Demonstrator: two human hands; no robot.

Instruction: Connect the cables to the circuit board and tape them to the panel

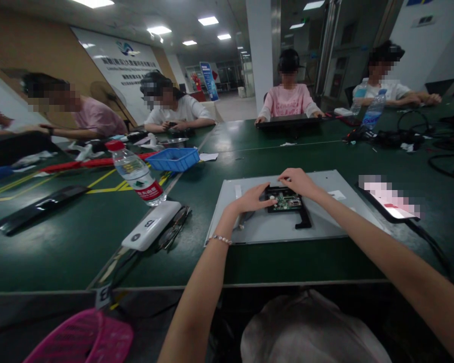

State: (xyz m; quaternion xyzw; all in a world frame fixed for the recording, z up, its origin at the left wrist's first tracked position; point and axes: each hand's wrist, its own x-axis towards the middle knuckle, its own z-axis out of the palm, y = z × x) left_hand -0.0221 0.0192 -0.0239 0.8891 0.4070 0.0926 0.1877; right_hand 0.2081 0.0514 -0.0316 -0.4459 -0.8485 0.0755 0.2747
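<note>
A light grey flat panel (327, 227) lies on the table in front of me. On it sits a black plastic frame (303, 220) with a green circuit board (287, 201) inside. My left hand (250, 199) grips the frame's left side, its thumb reaching over the board's edge and its fingers at the far left corner. At the frame's far edge, my right hand (298, 181) has its fingers bent down and closed on the rim; the fingertips are partly hidden. White stickers (337, 195) show on the panel to the right.
Left of the panel are a white power bank (151, 227), glasses (175, 229), a water bottle (138, 174) and a blue tray (174, 159). A phone (389, 200) with a cable lies right. A pink basket (83, 338) stands below the table edge. Several people sit around the table.
</note>
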